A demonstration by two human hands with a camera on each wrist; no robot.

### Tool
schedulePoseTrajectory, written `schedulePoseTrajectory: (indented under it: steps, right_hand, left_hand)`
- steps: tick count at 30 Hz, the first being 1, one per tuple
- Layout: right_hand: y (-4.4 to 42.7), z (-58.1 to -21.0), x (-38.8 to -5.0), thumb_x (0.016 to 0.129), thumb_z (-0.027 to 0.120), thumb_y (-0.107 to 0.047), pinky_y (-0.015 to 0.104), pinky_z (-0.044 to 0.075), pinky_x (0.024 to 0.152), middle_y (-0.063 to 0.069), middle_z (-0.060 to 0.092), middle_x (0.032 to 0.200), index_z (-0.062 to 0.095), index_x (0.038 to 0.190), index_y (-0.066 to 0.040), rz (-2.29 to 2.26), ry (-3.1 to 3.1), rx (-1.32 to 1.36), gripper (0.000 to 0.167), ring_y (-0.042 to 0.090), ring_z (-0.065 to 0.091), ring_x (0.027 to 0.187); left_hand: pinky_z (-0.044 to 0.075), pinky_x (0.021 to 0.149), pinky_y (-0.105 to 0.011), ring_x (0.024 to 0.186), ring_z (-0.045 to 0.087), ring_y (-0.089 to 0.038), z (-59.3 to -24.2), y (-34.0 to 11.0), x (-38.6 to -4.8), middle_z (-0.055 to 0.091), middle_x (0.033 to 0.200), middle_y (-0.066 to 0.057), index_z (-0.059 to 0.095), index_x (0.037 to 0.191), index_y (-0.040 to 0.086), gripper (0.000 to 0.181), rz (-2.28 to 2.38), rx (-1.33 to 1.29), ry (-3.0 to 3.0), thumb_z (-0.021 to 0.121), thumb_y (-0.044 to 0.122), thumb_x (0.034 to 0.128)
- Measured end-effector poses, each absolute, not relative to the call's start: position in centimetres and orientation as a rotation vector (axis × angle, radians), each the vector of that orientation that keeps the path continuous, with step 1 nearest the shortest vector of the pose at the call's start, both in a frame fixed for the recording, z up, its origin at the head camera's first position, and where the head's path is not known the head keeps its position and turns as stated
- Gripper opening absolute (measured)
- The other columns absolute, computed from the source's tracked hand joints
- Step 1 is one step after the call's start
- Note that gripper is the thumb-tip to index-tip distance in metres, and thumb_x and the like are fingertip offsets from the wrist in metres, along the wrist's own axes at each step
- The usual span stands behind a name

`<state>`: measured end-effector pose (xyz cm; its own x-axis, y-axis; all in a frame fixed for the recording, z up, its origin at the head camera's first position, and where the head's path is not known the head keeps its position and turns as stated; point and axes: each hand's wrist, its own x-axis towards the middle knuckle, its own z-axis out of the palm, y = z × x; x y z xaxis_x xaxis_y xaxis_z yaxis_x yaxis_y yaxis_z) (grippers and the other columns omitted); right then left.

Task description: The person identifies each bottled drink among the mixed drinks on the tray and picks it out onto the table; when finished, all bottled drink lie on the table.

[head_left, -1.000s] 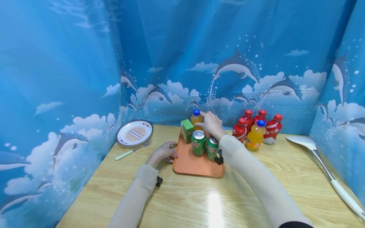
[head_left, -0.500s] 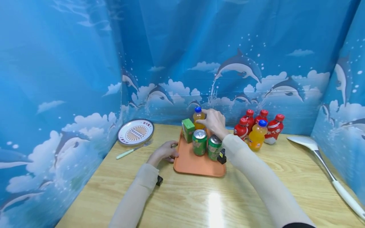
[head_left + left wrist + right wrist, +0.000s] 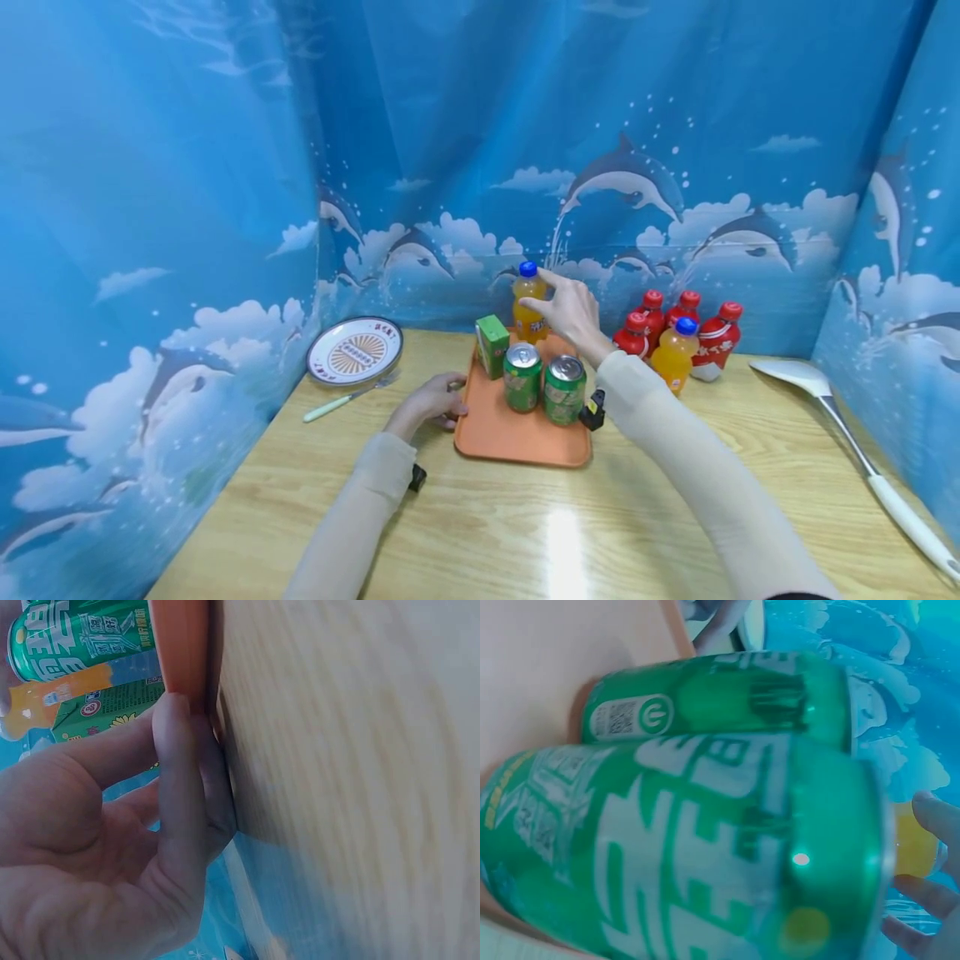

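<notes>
My right hand (image 3: 573, 312) holds a bottle of orange drink with a blue cap (image 3: 529, 325), upright over the back of the orange tray (image 3: 517, 440). Its thumb and fingers are on the bottle's sides below the cap. On the tray stand a green drink carton (image 3: 492, 346) and two green soda cans (image 3: 522, 385), (image 3: 564, 400). My left hand (image 3: 435, 400) grips the tray's left rim; in the left wrist view the thumb and fingers pinch that rim (image 3: 180, 652). The right wrist view shows a can (image 3: 705, 847) up close, partly covering the bottle.
Right of the tray stand several red bottles (image 3: 716, 342) and another orange drink bottle (image 3: 675, 358). A white-handled spatula (image 3: 855, 433) lies far right. On the left are a patterned plate (image 3: 355, 350) and a fork (image 3: 330, 407). A blue dolphin-print curtain (image 3: 480, 167) borders the table.
My right hand has raised the orange drink bottle and shifted it slightly right, uncovering more of the right-hand can. My left hand has stayed on the tray's rim, and the tray has not moved.
</notes>
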<state>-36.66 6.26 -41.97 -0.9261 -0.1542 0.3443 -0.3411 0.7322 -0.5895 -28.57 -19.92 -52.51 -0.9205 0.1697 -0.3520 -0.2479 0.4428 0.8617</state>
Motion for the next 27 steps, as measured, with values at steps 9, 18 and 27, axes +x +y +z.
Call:
schedulePoseTrajectory:
  steps: [9,18,27]
  right_hand:
    - [6.7,-40.6,-35.8,0.098,0.074,-0.041,0.052,0.062,0.099,0.01,0.059,0.154,0.046,0.16,-0.026,1.306,-2.595,0.411,0.07,0.033,0.068,0.121]
    - [7.9,-40.1,-36.1,0.1,0.073,-0.031,0.056,0.053,0.115,0.016,0.058,0.151,0.044,0.162,-0.021,1.582,-2.499,0.49,0.068,0.036,0.059,0.135]
    - [8.6,-39.9,-36.8,0.102,0.07,-0.022,0.06,0.046,0.121,0.019,0.058,0.153,0.045,0.16,-0.017,1.755,-2.476,0.612,0.063,0.039,0.056,0.138]
  left_hand:
    - [0.058,0.054,-0.018,0.072,0.06,-0.014,-52.5,-19.9,-28.6,0.061,0.099,-0.009,0.04,0.16,0.005,0.076,1.471,-0.07,2.316,0.066,-0.008,0.0908]
    - [0.056,0.052,-0.017,0.071,0.059,-0.013,-52.6,-19.9,-28.8,0.059,0.096,-0.007,0.04,0.16,0.005,0.073,1.461,-0.067,2.315,0.066,-0.007,0.0921]
    - [0.056,0.051,-0.017,0.069,0.059,-0.012,-52.5,-19.9,-28.8,0.058,0.095,-0.007,0.039,0.159,0.003,0.072,1.453,-0.046,2.312,0.065,-0.008,0.0929]
